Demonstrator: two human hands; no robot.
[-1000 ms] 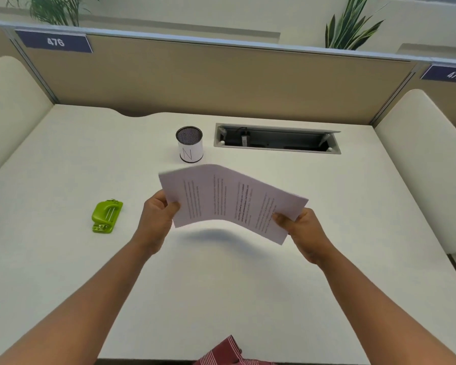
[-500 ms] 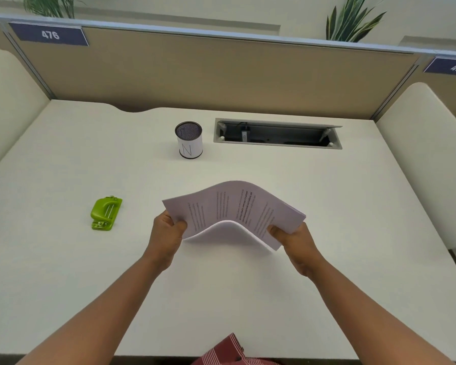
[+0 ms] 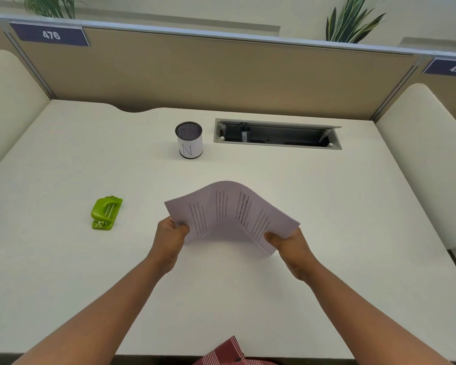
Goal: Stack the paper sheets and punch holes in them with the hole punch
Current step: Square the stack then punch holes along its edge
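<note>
A stack of printed paper sheets (image 3: 229, 214) arches upward in the middle, held above the white desk (image 3: 248, 299). My left hand (image 3: 170, 239) pinches its near left corner, thumb on top. My right hand (image 3: 291, 246) grips the near right edge the same way. The sheets' lower edge hangs close to the desk surface. A green hole punch (image 3: 106, 212) lies on the desk to the left of my left hand, well apart from it.
A mesh pen cup (image 3: 188, 140) marked N stands behind the paper. A cable tray opening (image 3: 278, 134) is sunk into the desk at the back right. Tan partition walls (image 3: 221, 72) close the back, cream side panels (image 3: 427, 164) the sides.
The paper came down toward the desk and nearer to me, and it bows up more sharply in the middle. Both hands kept their hold. The hole punch stayed put.
</note>
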